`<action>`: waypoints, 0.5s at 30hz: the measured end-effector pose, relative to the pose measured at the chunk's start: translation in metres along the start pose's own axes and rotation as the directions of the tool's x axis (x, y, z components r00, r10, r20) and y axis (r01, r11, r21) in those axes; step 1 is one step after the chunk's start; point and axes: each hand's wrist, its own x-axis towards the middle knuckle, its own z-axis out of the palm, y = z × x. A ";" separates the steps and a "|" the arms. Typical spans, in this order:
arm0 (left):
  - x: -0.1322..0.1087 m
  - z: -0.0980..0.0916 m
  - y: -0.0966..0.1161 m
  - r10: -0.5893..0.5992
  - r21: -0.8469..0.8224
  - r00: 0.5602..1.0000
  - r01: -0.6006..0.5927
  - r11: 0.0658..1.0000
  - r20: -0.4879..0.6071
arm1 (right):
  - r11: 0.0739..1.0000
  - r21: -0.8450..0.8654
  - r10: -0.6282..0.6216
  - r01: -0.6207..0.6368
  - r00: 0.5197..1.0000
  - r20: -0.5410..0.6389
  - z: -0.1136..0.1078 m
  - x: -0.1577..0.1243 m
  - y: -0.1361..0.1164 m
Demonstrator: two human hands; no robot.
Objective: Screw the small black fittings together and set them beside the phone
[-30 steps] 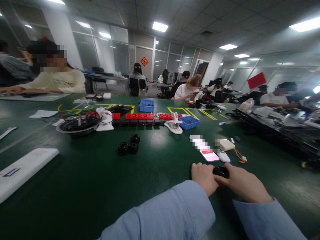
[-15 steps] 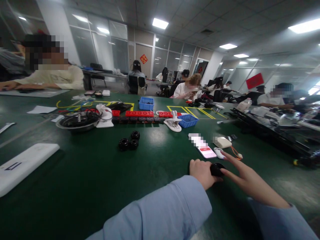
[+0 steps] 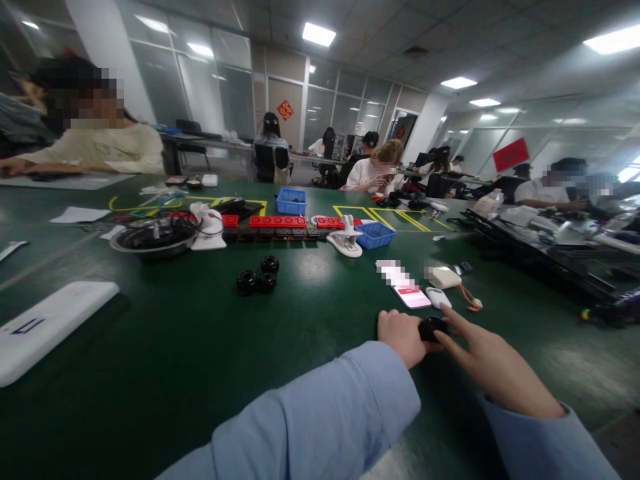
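A small black round part (image 3: 433,327) sits between my two hands on the green table (image 3: 190,360). My left hand (image 3: 403,335) is curled into a loose fist against its left side and grips it. My right hand (image 3: 487,363) reaches in from the right with fingers stretched out, fingertips resting on top of the black part. Both arms wear light blue sleeves. Just beyond the hands lie a phone (image 3: 406,288) with a lit screen and a white oval fob (image 3: 439,297).
Three black rollers (image 3: 257,277) lie mid-table. Farther back stand a black bowl (image 3: 154,240), a white clamp (image 3: 345,241), red and black blocks (image 3: 278,222) and two blue baskets (image 3: 375,235). A white slab (image 3: 47,327) lies at left. Several people sit around.
My right hand has gone from cupping the black part to stretching its fingers out over it. The view has shifted slightly; my left hand stays curled on the part.
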 end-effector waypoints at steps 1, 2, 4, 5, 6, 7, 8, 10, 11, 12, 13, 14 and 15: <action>0.000 0.000 0.000 0.000 0.003 1.000 0.000 1.000 0.000 | 1.000 -0.020 -0.016 0.016 1.000 0.011 0.001 0.000 -0.002; 0.000 -0.001 0.001 -0.002 0.005 1.000 0.002 1.000 0.003 | 0.999 -0.050 0.009 -0.009 1.000 0.012 0.002 0.000 -0.004; 0.000 -0.001 0.001 -0.006 0.011 1.000 0.006 1.000 0.010 | 0.986 -0.110 0.122 -0.126 0.992 -0.042 0.003 0.000 -0.006; 0.000 -0.002 0.001 -0.007 0.013 1.000 0.007 1.000 0.014 | 0.981 -0.124 0.138 -0.150 0.986 -0.095 0.004 -0.001 -0.007; -0.001 -0.002 0.001 -0.007 0.015 1.000 0.007 1.000 0.016 | 0.985 -0.124 0.106 -0.124 0.984 -0.144 0.004 -0.001 -0.006; -0.001 -0.002 0.001 -0.006 0.017 1.000 0.006 1.000 0.015 | 0.992 -0.112 0.032 -0.052 0.985 -0.171 0.004 -0.001 -0.005; -0.001 -0.001 0.001 -0.004 0.018 1.000 0.004 1.000 0.014 | 0.995 -0.096 -0.044 0.027 0.983 -0.180 0.004 -0.001 -0.003; -0.001 -0.001 0.001 -0.005 0.017 1.000 0.004 1.000 0.011 | 0.994 -0.066 -0.095 0.085 0.982 -0.161 0.004 -0.001 0.001; -0.001 -0.001 0.001 -0.006 0.016 1.000 0.006 1.000 0.011 | 0.996 -0.068 -0.065 0.055 0.985 -0.158 0.004 -0.001 0.003; -0.001 -0.001 0.001 -0.006 0.014 1.000 0.006 1.000 0.011 | 0.996 -0.082 -0.033 0.020 0.985 -0.168 0.004 -0.001 0.005; -0.001 -0.001 0.001 -0.005 0.010 1.000 0.005 1.000 0.009 | 0.995 -0.098 -0.024 0.006 0.984 -0.175 0.004 -0.001 0.007; -0.001 -0.001 0.001 -0.002 0.005 1.000 0.002 1.000 0.006 | 0.994 -0.103 -0.041 0.024 0.986 -0.165 0.004 -0.001 0.007; -0.001 -0.001 0.001 0.001 -0.002 1.000 -0.001 1.000 0.004 | 0.994 -0.094 -0.068 0.055 0.989 -0.134 0.004 -0.002 0.008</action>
